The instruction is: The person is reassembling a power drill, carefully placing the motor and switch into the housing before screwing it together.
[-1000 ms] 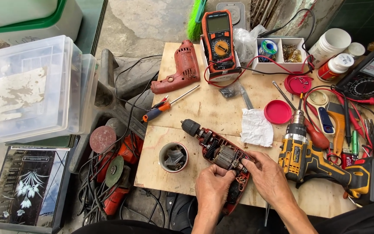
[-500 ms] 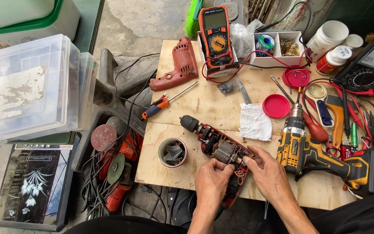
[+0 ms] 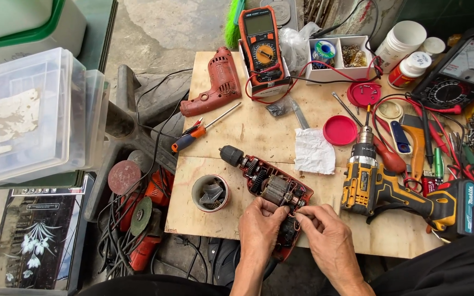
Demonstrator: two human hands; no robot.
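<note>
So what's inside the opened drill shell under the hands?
Inside the drill: gears behind the chuck, then the copper-wound motor. The left hand and right hand cover the handle end, so the parts there can't be seen.

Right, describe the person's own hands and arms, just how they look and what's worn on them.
Both are bare: the left hand and right hand wear no gloves, rings or watch that can be seen, and no sleeves cover the forearms as far as the frame's bottom edge. The fingers have short nails. Dark clothing shows at the lower right.
</note>
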